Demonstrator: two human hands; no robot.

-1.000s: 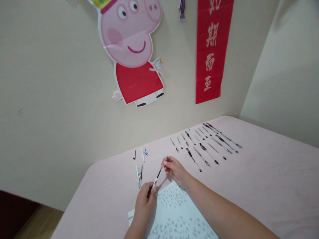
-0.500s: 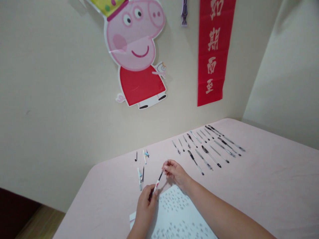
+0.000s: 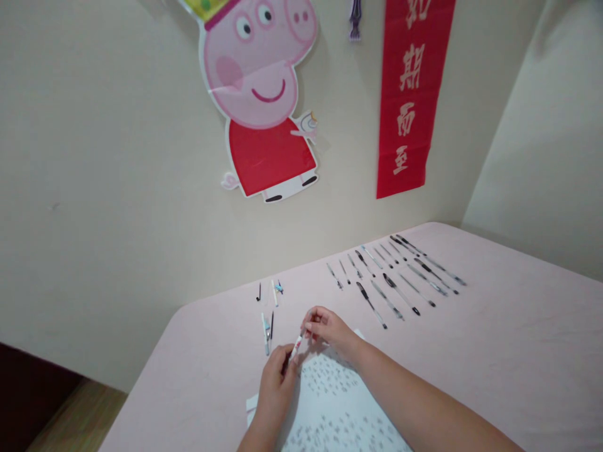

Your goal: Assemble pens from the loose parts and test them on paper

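Closed around a white pen barrel with red markings (image 3: 297,344) is my left hand (image 3: 277,374), low in the middle of the view. My right hand (image 3: 326,328) pinches the upper end of the same pen, where a pale, see-through part shows between the fingertips. The two hands are close together along the pen, which slants up to the right. Under both wrists lies a white sheet of paper (image 3: 330,402) covered in small dark marks.
Several pens (image 3: 394,290) lie in slanting rows at the right back of the pink-covered table (image 3: 499,351). Pen parts (image 3: 264,333) and a dark short piece (image 3: 259,292) lie left of my hands. Behind stands a wall with a pig cutout (image 3: 268,150) and red banner (image 3: 409,125).
My right hand has moved down and left, closer to my left hand. The dark length of pen that showed between them is now mostly out of sight. The view has shifted slightly.
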